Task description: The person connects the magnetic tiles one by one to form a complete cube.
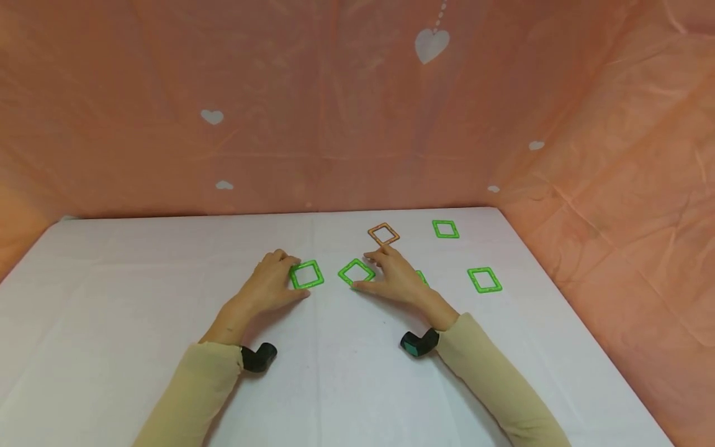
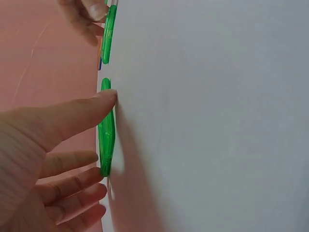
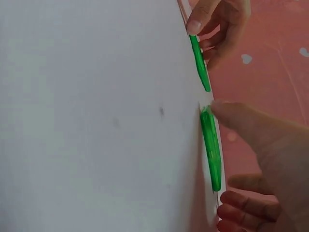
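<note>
A green square frame tile [image 1: 306, 274] lies between the thumb and fingers of my left hand [image 1: 270, 282]. In the left wrist view, my left thumb presses one end of this tile [image 2: 106, 130] and a fingertip meets the other end. My right hand [image 1: 398, 277] spreads over a second green square frame tile [image 1: 342, 274], turned cornerwise. Its thumb touches the near corner, while the other fingertips appear just off the far edge. That tile [image 3: 211, 150] shows edge-on in the right wrist view. A small gap separates the two tiles.
An orange square frame tile [image 1: 383, 234] lies beyond my right hand. Another green tile [image 1: 421, 277] is partly hidden by that hand. Two more green tiles, one at the back [image 1: 445, 229] and one farther right [image 1: 485, 280], rest on the white table [image 1: 357, 385]. Orange curtains [image 1: 313, 124] enclose it.
</note>
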Tool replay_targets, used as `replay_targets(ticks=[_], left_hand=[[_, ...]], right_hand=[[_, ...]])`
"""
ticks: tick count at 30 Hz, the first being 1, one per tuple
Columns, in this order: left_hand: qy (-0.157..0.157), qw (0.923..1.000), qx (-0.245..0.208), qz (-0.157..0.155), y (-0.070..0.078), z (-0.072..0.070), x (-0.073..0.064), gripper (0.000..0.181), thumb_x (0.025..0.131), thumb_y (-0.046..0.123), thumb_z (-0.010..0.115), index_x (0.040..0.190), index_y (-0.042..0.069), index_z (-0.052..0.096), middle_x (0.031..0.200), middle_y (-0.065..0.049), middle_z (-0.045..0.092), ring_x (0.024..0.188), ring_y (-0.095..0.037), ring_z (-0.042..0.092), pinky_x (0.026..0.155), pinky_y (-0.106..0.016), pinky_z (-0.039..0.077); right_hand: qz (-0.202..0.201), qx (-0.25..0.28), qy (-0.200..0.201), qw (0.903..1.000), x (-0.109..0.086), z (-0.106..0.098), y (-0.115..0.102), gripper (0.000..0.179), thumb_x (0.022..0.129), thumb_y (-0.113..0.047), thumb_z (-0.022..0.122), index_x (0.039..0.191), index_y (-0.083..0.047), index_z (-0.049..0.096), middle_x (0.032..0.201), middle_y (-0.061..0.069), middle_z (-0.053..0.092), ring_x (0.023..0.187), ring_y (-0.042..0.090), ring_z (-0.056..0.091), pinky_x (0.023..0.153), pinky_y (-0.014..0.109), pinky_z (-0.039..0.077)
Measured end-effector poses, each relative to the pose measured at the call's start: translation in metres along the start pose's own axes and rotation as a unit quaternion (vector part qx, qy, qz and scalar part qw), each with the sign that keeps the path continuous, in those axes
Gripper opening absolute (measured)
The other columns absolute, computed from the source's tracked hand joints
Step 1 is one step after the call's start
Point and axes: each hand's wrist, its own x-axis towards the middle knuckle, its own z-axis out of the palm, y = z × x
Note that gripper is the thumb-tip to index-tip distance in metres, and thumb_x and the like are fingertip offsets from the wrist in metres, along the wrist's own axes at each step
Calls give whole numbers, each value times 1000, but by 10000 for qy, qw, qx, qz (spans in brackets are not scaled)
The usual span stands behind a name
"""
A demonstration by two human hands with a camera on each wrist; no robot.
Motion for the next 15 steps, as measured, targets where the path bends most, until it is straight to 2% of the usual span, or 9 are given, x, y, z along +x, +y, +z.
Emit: replay_targets(ticks=[3, 8, 15], left_hand=[[-27, 9999, -131, -29, -2, 1, 0, 60, 78, 24, 78, 122, -10, 57, 110, -22, 53, 102, -35, 51, 93, -48, 44], [-122, 9994, -316, -123, -3, 0, 0, 59, 80, 21, 77, 123, -12, 55, 112, -23, 51, 104, -34, 51, 95, -49, 44], [-148, 9986, -503, -43, -6, -1, 1, 53, 82, 16, 75, 123, -12, 56, 113, -24, 51, 104, -35, 52, 95, -49, 44]], right_hand=[[71, 14, -87, 9999, 0, 1, -2, 71, 75, -45, 78, 129, -3, 59, 118, 11, 56, 107, 23, 54, 92, 38, 48], [144, 72, -219, 9996, 1, 1, -6, 72, 74, -46, 79, 129, -4, 59, 116, 10, 55, 107, 22, 54, 93, 38, 47], [143, 28, -214, 9997, 2, 2, -8, 68, 74, -44, 80, 126, -3, 62, 111, 10, 55, 99, 21, 52, 87, 35, 46]])
